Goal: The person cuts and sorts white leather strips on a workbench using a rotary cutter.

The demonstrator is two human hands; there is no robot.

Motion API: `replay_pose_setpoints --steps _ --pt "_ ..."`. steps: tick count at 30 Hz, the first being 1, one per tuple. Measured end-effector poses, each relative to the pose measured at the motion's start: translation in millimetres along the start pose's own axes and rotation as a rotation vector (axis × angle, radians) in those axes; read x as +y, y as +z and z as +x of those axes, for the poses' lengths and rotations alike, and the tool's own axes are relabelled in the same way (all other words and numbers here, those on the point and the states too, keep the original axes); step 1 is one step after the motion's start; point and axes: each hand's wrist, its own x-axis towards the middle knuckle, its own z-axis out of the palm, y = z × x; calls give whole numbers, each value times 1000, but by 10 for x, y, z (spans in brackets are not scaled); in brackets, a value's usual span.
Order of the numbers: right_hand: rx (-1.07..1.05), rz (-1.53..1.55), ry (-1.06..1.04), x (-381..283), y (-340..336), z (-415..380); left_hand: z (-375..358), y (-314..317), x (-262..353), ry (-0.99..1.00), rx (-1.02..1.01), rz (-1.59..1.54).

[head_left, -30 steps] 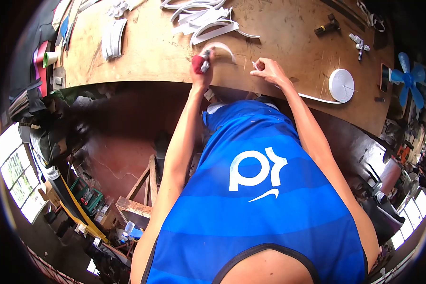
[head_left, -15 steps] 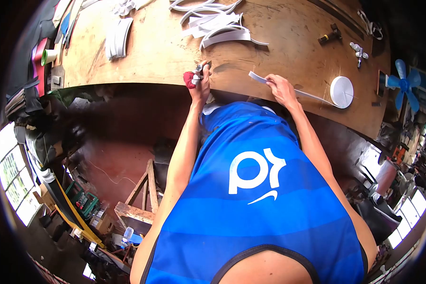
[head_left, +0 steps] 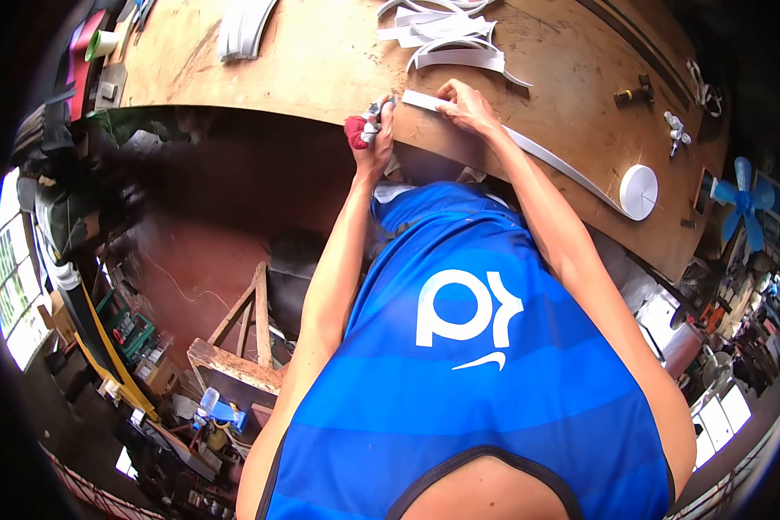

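My right hand point(head_left: 470, 107) pinches a flat white strip point(head_left: 559, 162) near its free end, which points left over the table's front edge. The strip runs back to a white roll point(head_left: 639, 192) lying on the wooden table at the right. My left hand point(head_left: 374, 149) is closed around a small red-and-white object point(head_left: 357, 132) with a grey tip, close to the strip's end; I cannot tell its kind. Behind the hands lies a loose pile of cut, curved white strips point(head_left: 459, 57).
A stack of white strips point(head_left: 246, 30) lies at the back left of the wooden table point(head_left: 321, 65). On the right are a black-and-yellow tool point(head_left: 635, 92), a white fitting point(head_left: 676, 133) and a blue fan point(head_left: 744, 202). A wooden frame point(head_left: 238, 362) stands below left.
My right hand has moved left, drawing more strip off the roll and bringing its end close to my left hand. The camera view has shifted, too.
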Motion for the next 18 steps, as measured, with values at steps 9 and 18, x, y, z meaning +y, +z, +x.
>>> replay_pose_setpoints --steps 9,18 --pt "2 34 62 44 42 47 -121 158 -66 -302 -165 -205" --pt "37 33 52 43 30 1 -71 85 216 -313 -208 -109"
